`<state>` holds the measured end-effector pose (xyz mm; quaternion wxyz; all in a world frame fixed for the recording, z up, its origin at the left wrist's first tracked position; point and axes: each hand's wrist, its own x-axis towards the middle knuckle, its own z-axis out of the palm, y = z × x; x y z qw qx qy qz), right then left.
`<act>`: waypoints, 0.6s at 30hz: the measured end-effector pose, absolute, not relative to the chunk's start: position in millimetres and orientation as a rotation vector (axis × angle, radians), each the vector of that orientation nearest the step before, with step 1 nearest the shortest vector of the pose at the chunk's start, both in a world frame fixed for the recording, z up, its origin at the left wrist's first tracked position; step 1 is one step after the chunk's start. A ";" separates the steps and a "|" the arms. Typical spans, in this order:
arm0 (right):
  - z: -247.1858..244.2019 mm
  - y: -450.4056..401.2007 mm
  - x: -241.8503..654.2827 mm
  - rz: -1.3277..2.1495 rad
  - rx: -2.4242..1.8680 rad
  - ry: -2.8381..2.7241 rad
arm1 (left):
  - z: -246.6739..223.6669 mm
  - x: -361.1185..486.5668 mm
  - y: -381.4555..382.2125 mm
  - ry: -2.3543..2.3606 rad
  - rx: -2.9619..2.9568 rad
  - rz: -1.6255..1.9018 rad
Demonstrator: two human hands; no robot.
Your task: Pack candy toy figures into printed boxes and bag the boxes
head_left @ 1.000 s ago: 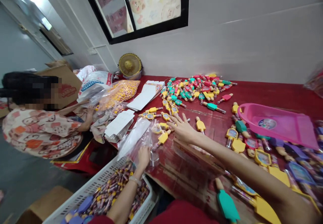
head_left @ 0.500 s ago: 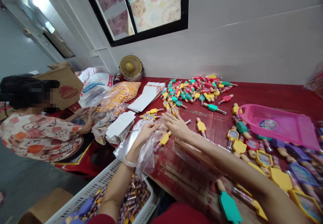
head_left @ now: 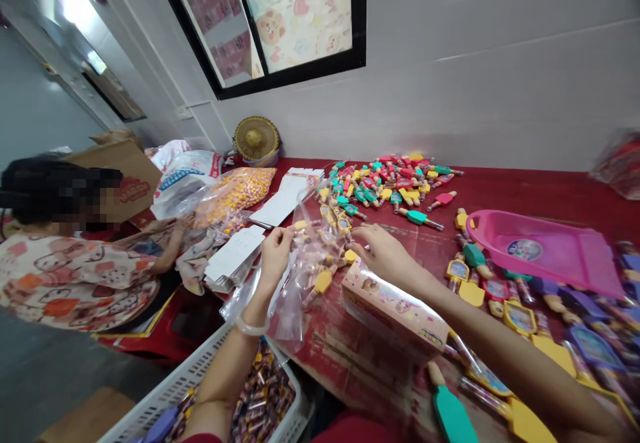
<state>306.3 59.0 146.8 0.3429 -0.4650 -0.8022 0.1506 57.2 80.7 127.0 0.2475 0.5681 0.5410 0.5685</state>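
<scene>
My left hand (head_left: 277, 251) pinches the edge of a clear plastic bag (head_left: 295, 296) that hangs over the front edge of the red table (head_left: 345, 356). My right hand (head_left: 383, 251) is at the bag's other side, its fingers bent beside yellow ice-pop-shaped toys; what its fingertips touch is too unclear to tell. Under my right forearm lies a pink printed box (head_left: 395, 303). One yellow toy (head_left: 323, 282) lies against the bag. White folded cartons (head_left: 235, 253) are left of my left hand.
Colourful toys (head_left: 375, 186) are heaped at the back; more lie right around a pink tray (head_left: 550, 246). A white basket (head_left: 170, 380) of small tubes stands below left. Another person (head_left: 75, 276) sits at the left beside a bag of yellow pieces (head_left: 240, 193).
My hands have moved apart, and the clear bag is spread up between them. My right hand has shifted right, and the pink box's printed top shows more.
</scene>
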 end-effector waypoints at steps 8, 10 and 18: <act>164.2 35.5 311.1 0.956 -1.041 -1.976 | 149.4 121.3 27.9 1.185 2.113 1.600; 168.3 27.2 321.4 0.720 -1.050 -2.215 | 169.7 124.1 20.0 1.091 2.272 1.505; 192.2 -25.7 379.4 0.050 -1.111 -2.633 | 259.2 146.7 33.0 0.685 2.398 0.319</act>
